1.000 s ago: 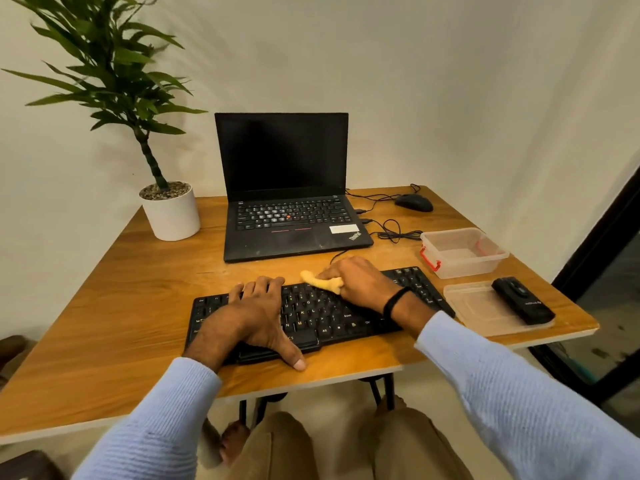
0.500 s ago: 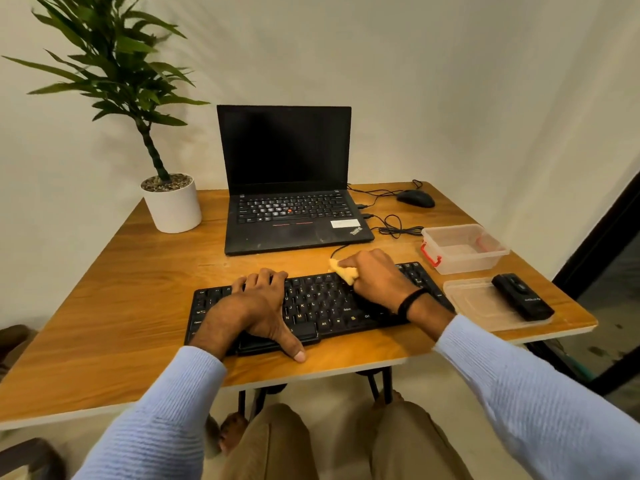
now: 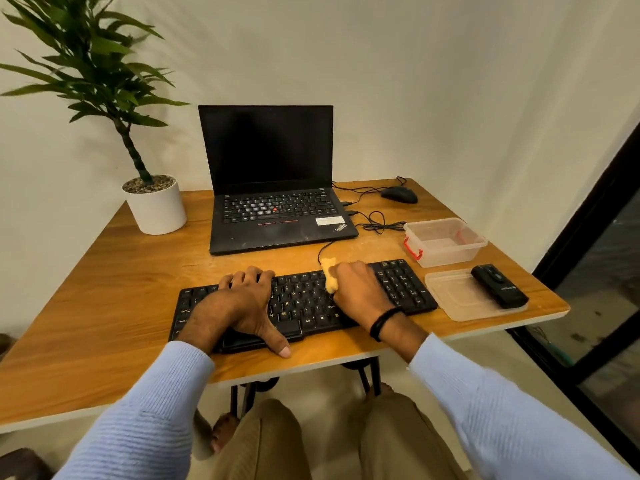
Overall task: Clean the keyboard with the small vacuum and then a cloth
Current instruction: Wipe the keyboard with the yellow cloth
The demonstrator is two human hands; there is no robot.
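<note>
Head view, looking down over the wooden table (image 3: pixel 104 306): the black keyboard (image 3: pixel 304 303) lies along the near edge, straight in front of the seated person. The left hand (image 3: pixel 239 303) is pressed flat on the keyboard's left half, fingers curled over the far edge and thumb stretched along the near edge by the space bar, pinning it in place rather than gripping anything. The right hand (image 3: pixel 360 292), a dark band on its wrist, sits over the right-centre keys with its fingers closed around a yellow cloth (image 3: pixel 329 277); a bunched bit of the cloth sticks out past the far edge of the keyboard and down the hand's left side, resting on the keys. How much cloth is tucked under the palm is hard to tell from here.

Off to the right, well apart from the hands, the small black vacuum (image 3: pixel 498 285) lies on a clear plastic lid (image 3: pixel 460 299), just beside the keyboard's number pad. Behind the lid stands a clear container (image 3: pixel 445 240) with red clasps. Farther back an open laptop (image 3: pixel 273 188) shows a dark screen, with a mouse (image 3: pixel 399 194) and loose cables to its right and a potted plant (image 3: pixel 152 202) at the left corner.
</note>
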